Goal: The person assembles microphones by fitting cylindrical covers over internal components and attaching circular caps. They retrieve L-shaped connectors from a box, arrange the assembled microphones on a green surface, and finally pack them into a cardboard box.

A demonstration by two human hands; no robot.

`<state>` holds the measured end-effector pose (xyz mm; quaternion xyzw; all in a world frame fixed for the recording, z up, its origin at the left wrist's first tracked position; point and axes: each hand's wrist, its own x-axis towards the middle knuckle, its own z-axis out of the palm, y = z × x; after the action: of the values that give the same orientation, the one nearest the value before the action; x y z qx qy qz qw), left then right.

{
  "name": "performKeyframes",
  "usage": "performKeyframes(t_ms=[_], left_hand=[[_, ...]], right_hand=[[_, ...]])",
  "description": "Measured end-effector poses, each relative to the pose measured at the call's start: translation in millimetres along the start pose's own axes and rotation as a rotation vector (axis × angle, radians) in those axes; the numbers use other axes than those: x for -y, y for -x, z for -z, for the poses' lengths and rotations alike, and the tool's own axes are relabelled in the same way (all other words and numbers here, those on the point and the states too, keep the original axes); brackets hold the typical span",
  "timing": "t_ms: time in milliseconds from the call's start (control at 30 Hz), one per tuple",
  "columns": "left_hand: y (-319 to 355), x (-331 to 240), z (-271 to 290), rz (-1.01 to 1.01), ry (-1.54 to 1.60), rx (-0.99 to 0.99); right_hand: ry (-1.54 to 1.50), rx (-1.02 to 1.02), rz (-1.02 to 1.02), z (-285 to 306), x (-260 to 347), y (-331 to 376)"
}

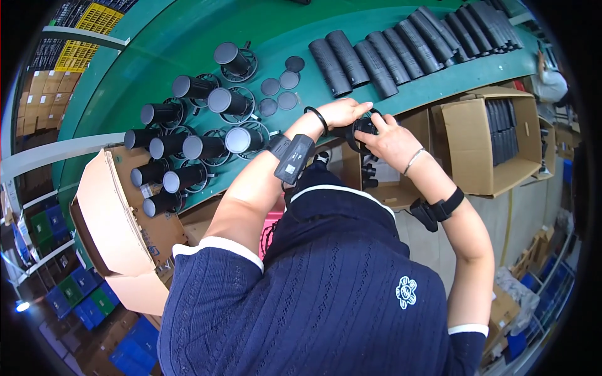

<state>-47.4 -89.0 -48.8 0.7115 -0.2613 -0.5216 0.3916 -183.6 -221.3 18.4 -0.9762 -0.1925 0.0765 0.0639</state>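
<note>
Both my hands are together at the table's near edge, around a black ringed plastic part (pixel 359 133). My left hand (pixel 343 115) grips it from the left, its lower fingers partly hidden. From the right, my right hand (pixel 394 144) closes its fingers on the same part. Beside my left forearm stand several black cylinders with flat round tops, such as this cylinder (pixel 231 102), each in a ringed base. Several loose black discs (pixel 287 100) lie flat beyond my left wrist. Dark ribbed tubes (pixel 347 57) lie in a row farther back.
The green table (pixel 169 56) curves across the far side. An open carton (pixel 128 232) stands at the left. Just below my right hand, another carton (pixel 401 195) holds black parts. At the right, a carton (pixel 461 141) is packed with dark tubes. Shelving with bins fills the left edge.
</note>
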Motion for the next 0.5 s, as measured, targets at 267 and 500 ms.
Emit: performKeyframes(t_ms=[267,500], left_hand=[[0,33,-31,-0.195,0.318,-0.897],[40,19,-61,0.149,1.38,-0.248]], right_hand=[[-0.5,-0.251,-0.358,1,-14,21],[-0.778,-0.393,-0.567,16,13,17]])
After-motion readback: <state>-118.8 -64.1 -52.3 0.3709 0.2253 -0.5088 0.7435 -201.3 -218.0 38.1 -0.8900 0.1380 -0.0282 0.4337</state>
